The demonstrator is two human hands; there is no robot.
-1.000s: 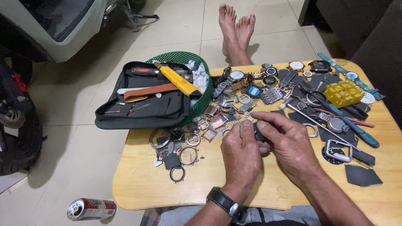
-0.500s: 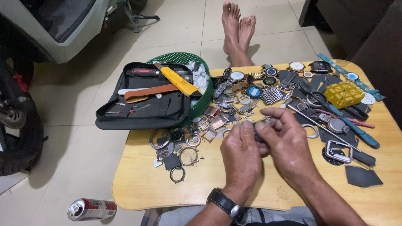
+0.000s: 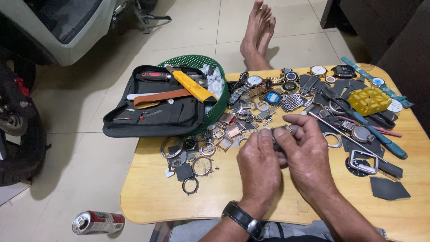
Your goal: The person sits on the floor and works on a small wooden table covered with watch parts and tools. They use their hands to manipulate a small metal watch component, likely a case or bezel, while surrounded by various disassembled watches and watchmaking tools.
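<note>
Step in hand: you are working a small metal watch part [image 3: 281, 132] held between both hands above the middle of the wooden table [image 3: 148, 201]; it looks like close fitting or prying on the piece, though the part is mostly hidden by your fingers.
Left hand: your left hand [image 3: 259, 168], with a black wristwatch [image 3: 244, 219] on its wrist, is closed around the near side of the part, fingers curled tight on it.
Right hand: your right hand [image 3: 307, 154] is closed too, thumb and forefinger pinching the far end of the same part, where a sliver of silver metal shows.
Where the part is: raised just above the table, near the scatter of watch cases and bezels [image 3: 201, 152], and touching nothing but your hands.
Left of you: an open black tool case [image 3: 152, 112] lies partly over a green basket [image 3: 215, 96], with a yellow-handled tool [image 3: 192, 86] across it.
Right of you: a yellow block holder [image 3: 369, 99], loose straps and a blue-handled tool [image 3: 385, 143] lie well within reach.
Far side: complete watches [image 3: 286, 78] sit in a row by the far edge.
Next move, as a judgement: it calls for a steady pinch from both hands, so the small piece neither slips nor drops into the clutter below.
On the floor: a drink can [image 3: 98, 222] lies near the left corner.
</note>
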